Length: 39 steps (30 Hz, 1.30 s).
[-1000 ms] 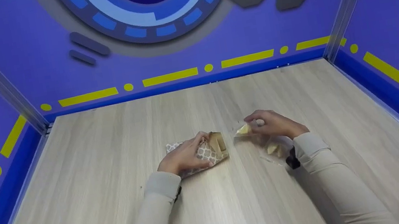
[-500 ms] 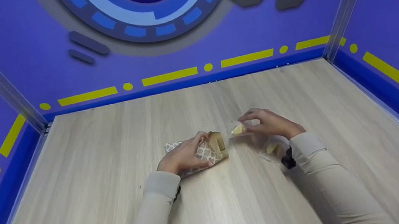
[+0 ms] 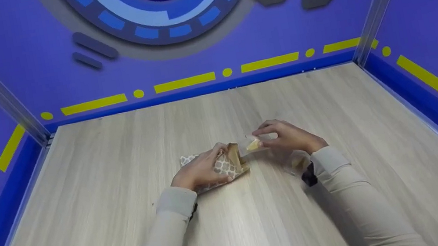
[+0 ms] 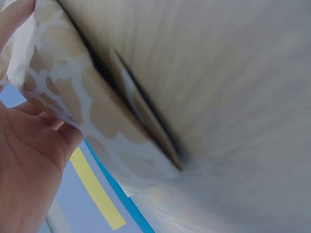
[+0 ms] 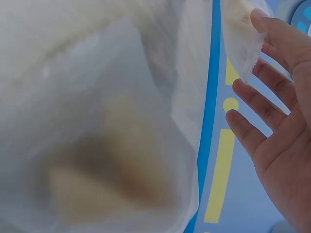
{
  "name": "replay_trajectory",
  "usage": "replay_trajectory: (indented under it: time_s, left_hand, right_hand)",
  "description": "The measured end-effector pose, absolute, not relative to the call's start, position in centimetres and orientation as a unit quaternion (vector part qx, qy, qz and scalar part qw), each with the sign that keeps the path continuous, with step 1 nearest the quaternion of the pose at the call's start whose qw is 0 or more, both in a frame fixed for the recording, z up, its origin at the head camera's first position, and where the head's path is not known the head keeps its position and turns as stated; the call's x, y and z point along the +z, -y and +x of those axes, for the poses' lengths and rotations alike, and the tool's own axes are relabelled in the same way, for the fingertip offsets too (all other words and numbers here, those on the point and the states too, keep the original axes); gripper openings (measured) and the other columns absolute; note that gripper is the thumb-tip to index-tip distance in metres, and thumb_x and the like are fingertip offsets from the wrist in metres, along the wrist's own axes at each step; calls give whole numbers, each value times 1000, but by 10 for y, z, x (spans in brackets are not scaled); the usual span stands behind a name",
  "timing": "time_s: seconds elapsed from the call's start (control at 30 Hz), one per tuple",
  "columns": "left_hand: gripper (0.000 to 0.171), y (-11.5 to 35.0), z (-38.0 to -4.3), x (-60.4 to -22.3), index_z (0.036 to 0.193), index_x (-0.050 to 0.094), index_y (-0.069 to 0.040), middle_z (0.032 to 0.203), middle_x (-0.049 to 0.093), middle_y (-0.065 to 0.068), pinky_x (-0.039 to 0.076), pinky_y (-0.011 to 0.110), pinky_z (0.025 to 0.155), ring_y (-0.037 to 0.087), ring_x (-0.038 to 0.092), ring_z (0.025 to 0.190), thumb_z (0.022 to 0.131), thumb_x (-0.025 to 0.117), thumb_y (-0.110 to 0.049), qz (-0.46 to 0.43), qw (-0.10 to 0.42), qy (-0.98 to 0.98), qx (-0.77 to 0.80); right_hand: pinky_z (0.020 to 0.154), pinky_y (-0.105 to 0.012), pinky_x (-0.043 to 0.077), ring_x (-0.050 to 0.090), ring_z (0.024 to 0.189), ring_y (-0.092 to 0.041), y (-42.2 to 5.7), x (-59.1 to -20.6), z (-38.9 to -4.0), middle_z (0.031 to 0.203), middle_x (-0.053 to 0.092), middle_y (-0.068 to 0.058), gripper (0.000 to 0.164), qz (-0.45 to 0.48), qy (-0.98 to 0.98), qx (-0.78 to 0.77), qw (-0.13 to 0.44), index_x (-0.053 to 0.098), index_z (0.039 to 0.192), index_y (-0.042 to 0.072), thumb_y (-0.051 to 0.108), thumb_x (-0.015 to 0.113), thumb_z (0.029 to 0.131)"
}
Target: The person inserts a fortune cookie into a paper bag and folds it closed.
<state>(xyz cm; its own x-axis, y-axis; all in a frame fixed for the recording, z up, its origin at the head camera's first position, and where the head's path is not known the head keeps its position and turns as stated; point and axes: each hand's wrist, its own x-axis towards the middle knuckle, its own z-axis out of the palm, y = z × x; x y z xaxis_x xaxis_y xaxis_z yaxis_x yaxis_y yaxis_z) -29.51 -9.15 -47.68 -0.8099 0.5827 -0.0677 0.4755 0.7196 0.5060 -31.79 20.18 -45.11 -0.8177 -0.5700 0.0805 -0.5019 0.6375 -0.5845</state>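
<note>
My left hand [image 3: 198,173] grips a small paper box [image 3: 225,167] with a white and tan lattice pattern. The box lies on the table, its brown mouth facing right and standing open. A flap [image 4: 138,104] juts from its end in the left wrist view. Between the thumb and fingers of my right hand [image 3: 290,137] is a clear wrapper with a pale yellow piece inside, apparently a wrapped fortune cookie [image 3: 252,145], just right of the box mouth. A second wrapped fortune cookie [image 3: 298,162] lies by my right wrist; it looms blurred in the right wrist view.
The pale wooden table [image 3: 111,168] surrounds both hands. Blue-purple panels [image 3: 174,70] with yellow dashes stand at its back and sides. A dark wrist strap [image 3: 309,175] sits at the right cuff, close to the second wrapper.
My right hand has moved left with its wrapped fortune cookie, bringing it up to the box mouth. The left hand and box stay nearly still.
</note>
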Motion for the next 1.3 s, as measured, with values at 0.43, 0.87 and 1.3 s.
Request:
replay_trajectory:
  time_s: [0.43,0.87,1.3]
  left_hand:
    - [67,92,-296,-476,129,35,-30,132,55,9,46,46,98,27,56,119,78,76,-42,283,113,-921,244]
    - [67,91,-295,-476,130,35,-30,132,56,6,49,46,90,24,57,114,78,75,-44,275,121,-924,239]
    - [66,92,-295,-476,128,36,-31,132,56,6,48,45,92,23,57,114,78,76,-42,279,115,-922,245]
  right_hand:
    - [99,-48,45,56,118,-30,-185,-454,-318,123,64,-10,34,-325,-890,-319,36,67,120,10,19,70,88]
    - [99,-44,46,56,115,-28,-167,-464,-315,118,65,-8,31,-371,-890,-261,38,68,118,9,17,68,89]
    - [97,-42,46,56,112,-28,-151,-469,-315,115,66,-9,31,-391,-885,-249,34,69,117,8,18,70,87]
